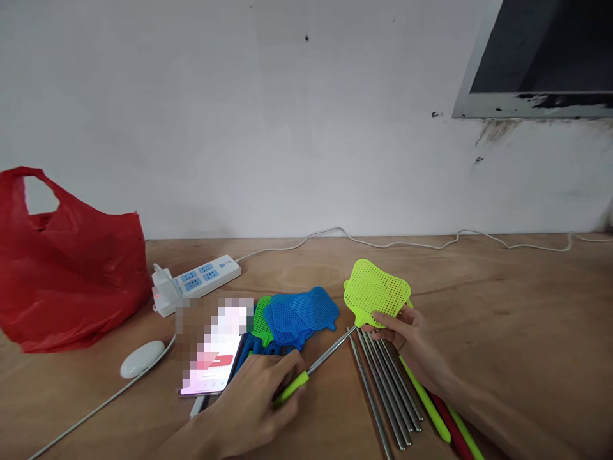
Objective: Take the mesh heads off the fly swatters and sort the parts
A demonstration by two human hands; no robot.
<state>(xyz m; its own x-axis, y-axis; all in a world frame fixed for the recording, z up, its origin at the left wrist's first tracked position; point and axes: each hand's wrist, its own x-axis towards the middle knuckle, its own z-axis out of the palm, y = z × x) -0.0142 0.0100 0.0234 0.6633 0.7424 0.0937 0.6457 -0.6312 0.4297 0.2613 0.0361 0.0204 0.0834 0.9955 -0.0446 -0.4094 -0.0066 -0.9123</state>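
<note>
A fly swatter is held slantwise between my hands. My left hand [256, 396] closes around its yellow-green handle [292, 387], from which a thin metal rod [332, 351] runs up to the right. At the rod's end is a yellow-green mesh head [368, 291], pinched at its lower right by my right hand [407, 332]. Another yellow-green edge shows behind this head. Under my right hand lie several metal rods [385, 377], with yellow-green handles [431, 406] and a red handle [453, 428] beside them. Blue mesh heads [316, 308] and a green mesh head [261, 322] lie beyond my left hand.
A lit phone [215, 367] leans left of the blue heads. Farther left are a white oval device [142, 359] on a cable, a power strip [215, 275] and a red plastic bag [76, 281]. A white cord [393, 244] runs along the wall.
</note>
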